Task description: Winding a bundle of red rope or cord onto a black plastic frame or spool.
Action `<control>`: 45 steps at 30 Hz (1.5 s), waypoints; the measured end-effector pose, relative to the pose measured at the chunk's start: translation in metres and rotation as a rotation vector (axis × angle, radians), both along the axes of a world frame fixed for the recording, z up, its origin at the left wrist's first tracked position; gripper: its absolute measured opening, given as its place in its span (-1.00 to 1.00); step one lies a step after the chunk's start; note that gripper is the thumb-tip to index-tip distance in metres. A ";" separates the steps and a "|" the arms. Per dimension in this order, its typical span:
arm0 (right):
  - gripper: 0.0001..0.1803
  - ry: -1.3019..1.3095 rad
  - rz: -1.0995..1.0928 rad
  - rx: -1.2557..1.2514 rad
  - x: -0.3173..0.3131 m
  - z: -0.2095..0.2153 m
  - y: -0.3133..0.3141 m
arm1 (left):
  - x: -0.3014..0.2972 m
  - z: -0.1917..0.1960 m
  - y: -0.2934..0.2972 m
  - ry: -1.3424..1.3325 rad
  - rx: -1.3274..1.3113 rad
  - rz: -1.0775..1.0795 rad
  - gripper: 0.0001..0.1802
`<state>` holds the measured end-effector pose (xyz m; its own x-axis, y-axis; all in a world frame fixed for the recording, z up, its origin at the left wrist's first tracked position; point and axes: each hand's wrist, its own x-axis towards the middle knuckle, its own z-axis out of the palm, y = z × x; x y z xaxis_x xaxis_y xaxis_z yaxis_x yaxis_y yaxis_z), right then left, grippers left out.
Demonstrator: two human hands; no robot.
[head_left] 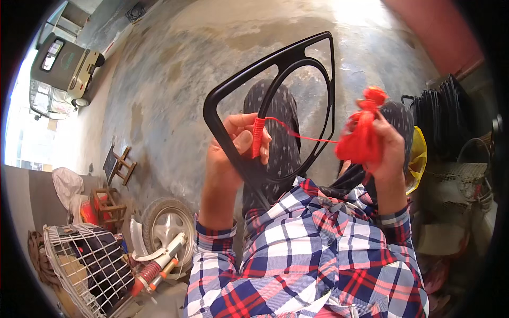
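Note:
My left hand (227, 153) is closed on a black tubular frame (246, 78), with rounded corners and a large ring set inside it. The frame tilts upright over my lap. Beside my left thumb and fingers, a red cord wrapping (257, 139) lies in tight turns around part of the ring. From it, a thin red cord (314, 139) runs nearly taut across the ring's opening to my right hand (389, 146). That hand is closed around a bunched red bundle (360, 139), slightly blurred; whether it is cord or a bag of cord, I cannot tell.
Several black frames (442, 114) stand stacked at the right, near a yellow bag (418, 159). At lower left are a wire basket (90, 265), a wheel (169, 225) and a small wooden stool (108, 206). A three-wheeled vehicle (66, 66) is at far left on the concrete floor (175, 79).

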<state>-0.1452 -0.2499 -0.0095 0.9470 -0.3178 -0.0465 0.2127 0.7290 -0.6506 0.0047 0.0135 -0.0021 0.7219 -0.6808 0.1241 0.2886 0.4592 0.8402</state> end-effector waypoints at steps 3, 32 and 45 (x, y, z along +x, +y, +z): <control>-0.45 -0.014 0.133 -0.094 0.005 0.013 0.023 | -0.009 0.002 -0.006 0.098 -0.025 -0.045 -0.57; -0.60 -0.009 -0.010 -0.037 0.057 -0.041 0.028 | -0.043 0.009 -0.028 0.185 -0.058 -0.152 -0.37; -0.65 -0.608 0.256 0.017 0.004 0.032 -0.008 | 0.000 -0.007 -0.003 0.127 -0.153 -0.123 -0.70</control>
